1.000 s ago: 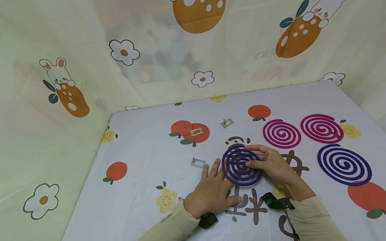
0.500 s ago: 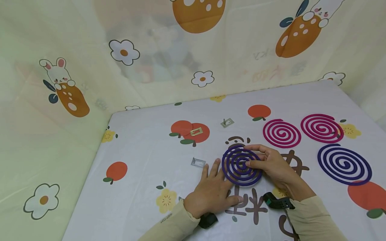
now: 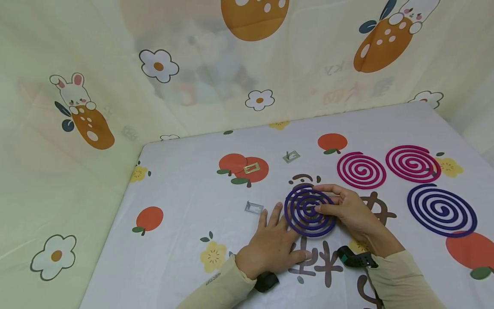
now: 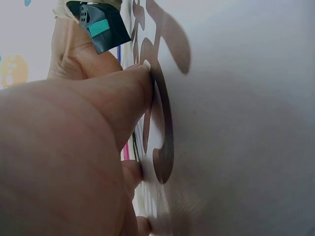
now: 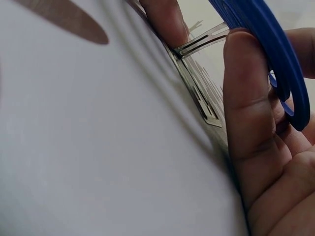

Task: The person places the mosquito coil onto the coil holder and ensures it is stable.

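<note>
Our right hand [image 3: 349, 210] pinches a blue coil [image 3: 309, 210] from three o'clock; our left hand [image 3: 270, 246], fingers spread, rests on the tablecloth [image 3: 185, 191] at the coil's eight o'clock.

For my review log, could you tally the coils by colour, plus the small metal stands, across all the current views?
Pink coils: 2
Blue coils: 2, one of them held in the right hand
Metal stands: 4, three lying apart and one at the held coil, seen in the right wrist view
Total: 8
</note>
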The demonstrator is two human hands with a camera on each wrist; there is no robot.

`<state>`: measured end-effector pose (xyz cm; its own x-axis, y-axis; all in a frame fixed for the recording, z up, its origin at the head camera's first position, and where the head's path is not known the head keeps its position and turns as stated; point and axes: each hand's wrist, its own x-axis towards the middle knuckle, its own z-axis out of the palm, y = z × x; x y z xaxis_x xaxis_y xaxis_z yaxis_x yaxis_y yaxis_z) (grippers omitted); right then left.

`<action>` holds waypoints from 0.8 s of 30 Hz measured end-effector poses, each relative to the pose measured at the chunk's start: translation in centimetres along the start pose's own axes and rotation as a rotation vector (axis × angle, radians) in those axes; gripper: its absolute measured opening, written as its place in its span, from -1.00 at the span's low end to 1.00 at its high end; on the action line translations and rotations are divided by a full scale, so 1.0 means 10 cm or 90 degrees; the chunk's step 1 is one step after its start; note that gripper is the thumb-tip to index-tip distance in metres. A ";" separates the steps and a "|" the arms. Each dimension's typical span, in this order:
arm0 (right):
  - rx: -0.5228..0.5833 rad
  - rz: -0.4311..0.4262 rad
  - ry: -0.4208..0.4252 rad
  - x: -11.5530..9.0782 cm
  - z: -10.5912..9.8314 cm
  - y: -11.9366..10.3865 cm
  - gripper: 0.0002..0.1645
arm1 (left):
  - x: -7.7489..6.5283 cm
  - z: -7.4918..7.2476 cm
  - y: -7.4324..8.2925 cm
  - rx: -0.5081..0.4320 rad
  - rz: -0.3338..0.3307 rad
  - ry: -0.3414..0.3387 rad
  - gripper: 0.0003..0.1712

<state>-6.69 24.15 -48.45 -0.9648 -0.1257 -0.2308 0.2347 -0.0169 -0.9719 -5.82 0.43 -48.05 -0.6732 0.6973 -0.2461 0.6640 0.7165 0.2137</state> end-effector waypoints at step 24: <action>0.037 -0.013 -0.008 0.00 0.00 0.02 -0.29 | 0.00 -0.01 0.00 0.015 0.002 -0.002 0.02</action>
<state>-6.67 24.19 -48.62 -0.9680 -0.1369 -0.2103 0.2221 -0.0773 -0.9720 -5.82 0.44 -47.99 -0.6701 0.6995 -0.2484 0.6736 0.7136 0.1924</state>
